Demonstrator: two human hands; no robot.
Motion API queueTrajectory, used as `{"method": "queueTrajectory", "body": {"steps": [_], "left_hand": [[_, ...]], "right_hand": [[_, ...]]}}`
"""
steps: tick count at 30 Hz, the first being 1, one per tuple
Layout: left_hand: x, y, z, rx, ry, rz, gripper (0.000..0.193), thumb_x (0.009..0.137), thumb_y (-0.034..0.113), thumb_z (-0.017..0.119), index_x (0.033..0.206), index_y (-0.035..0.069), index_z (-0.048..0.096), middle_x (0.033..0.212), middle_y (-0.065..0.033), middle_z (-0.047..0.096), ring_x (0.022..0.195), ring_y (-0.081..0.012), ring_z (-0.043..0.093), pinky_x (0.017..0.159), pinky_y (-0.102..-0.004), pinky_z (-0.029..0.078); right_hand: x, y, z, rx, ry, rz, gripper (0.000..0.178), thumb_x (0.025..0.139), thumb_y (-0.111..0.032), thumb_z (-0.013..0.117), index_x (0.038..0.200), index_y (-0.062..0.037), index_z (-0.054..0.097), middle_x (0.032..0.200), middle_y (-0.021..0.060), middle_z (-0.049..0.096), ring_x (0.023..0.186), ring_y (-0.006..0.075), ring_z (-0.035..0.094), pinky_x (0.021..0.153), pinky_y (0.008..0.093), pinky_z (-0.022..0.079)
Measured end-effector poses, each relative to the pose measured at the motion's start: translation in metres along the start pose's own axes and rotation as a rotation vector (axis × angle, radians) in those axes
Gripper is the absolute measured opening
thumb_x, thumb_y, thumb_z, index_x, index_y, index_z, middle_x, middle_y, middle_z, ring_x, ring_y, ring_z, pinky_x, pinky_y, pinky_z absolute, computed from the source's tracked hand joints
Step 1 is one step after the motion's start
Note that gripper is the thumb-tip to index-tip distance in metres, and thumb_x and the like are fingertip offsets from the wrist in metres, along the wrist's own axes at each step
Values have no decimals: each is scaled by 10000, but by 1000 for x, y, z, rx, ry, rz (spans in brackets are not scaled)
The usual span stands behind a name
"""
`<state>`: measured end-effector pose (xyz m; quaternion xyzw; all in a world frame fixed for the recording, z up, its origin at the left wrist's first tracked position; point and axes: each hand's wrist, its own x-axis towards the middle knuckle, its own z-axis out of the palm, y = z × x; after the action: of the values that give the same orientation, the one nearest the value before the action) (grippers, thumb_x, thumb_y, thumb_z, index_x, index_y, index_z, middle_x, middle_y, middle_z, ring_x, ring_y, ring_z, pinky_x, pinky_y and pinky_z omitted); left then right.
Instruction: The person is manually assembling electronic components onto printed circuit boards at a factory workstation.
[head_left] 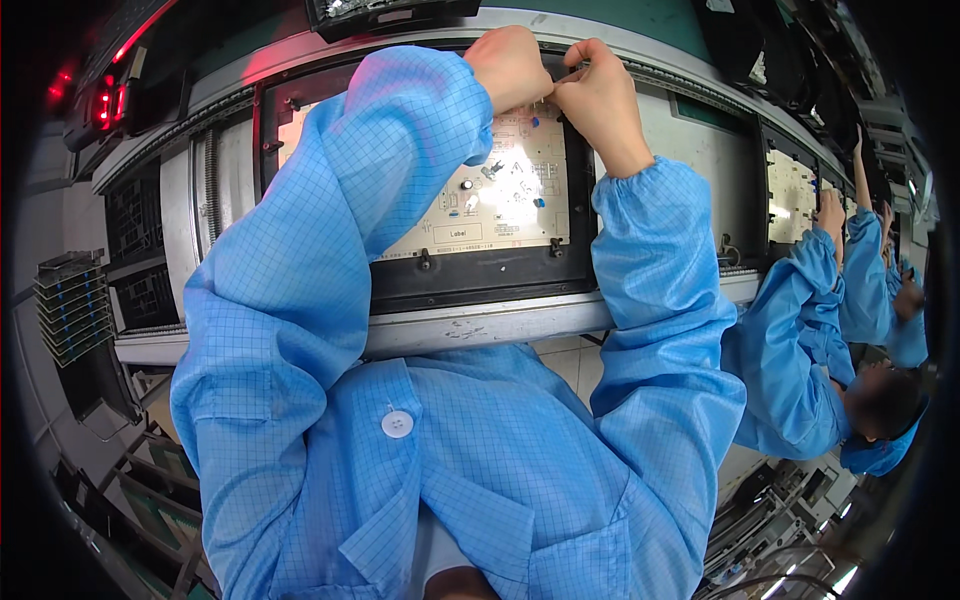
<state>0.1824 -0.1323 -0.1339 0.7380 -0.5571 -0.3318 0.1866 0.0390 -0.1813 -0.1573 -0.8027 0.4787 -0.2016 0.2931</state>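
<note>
Hands meet over a pale circuit board (500,215), whose upper right corner lies just below them as a person in a blue checked smock (460,440) leans in. The left hand (508,70) reaches across with its fingers curled inward, and the right hand (605,100) bends its thumb and forefinger toward it; whether either hand's fingers grip a small part cannot be told. The board sits in a black frame (480,285) behind a metal rail (500,322), partly covered by the left sleeve, with a small black cylinder (467,184) and a blue component (540,203) standing on its glare-lit face. At right, a co-worker (800,320) in blue reaches toward a second board (790,190). A stack of boards (72,305) stands at far left, below glowing red lights (105,105).
</note>
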Motion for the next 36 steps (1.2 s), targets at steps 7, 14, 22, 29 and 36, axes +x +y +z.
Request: {"method": "queueTrajectory", "body": {"steps": [7, 14, 22, 29, 36], "left_hand": [[5, -3, 6, 1, 13, -26, 243, 630, 110, 715, 762, -93, 691, 738, -245, 667, 707, -338, 701, 656, -415, 551], [9, -4, 9, 51, -34, 33, 129, 709, 83, 639, 680, -24, 705, 625, -172, 653, 589, -238, 657, 574, -363, 509], [-46, -22, 5, 119, 64, 253, 171, 786, 138, 691, 835, -21, 655, 715, -174, 646, 634, -279, 649, 611, -396, 510], [-83, -26, 31, 173, 16, 243, 132, 803, 79, 662, 887, -21, 644, 828, -195, 663, 850, -338, 655, 763, -409, 517], [-80, -14, 16, 146, -45, 194, 122, 792, 68, 651, 864, -29, 668, 796, -193, 674, 780, -313, 675, 734, -387, 537]], "right_hand": [[-7, -11, 4, -79, 77, 15, 336, 660, -93, 759, 937, -38, 579, 735, 86, 665, 695, 199, 665, 620, 324, 524], [-22, -6, 3, -126, 98, -89, 305, 730, -59, 718, 1016, -17, 619, 768, 138, 697, 708, 265, 683, 650, 337, 531], [-76, -11, -22, -26, -35, -186, 196, 780, -31, 728, 963, 1, 664, 812, 143, 694, 722, 258, 672, 646, 355, 523], [-101, -2, -2, -49, -71, -389, 117, 762, -7, 720, 873, -16, 685, 831, 129, 649, 823, 322, 615, 754, 396, 496], [-65, 11, -22, 130, -4, -167, 69, 889, -30, 625, 918, 24, 656, 767, 115, 678, 688, 191, 636, 656, 305, 503]]}}
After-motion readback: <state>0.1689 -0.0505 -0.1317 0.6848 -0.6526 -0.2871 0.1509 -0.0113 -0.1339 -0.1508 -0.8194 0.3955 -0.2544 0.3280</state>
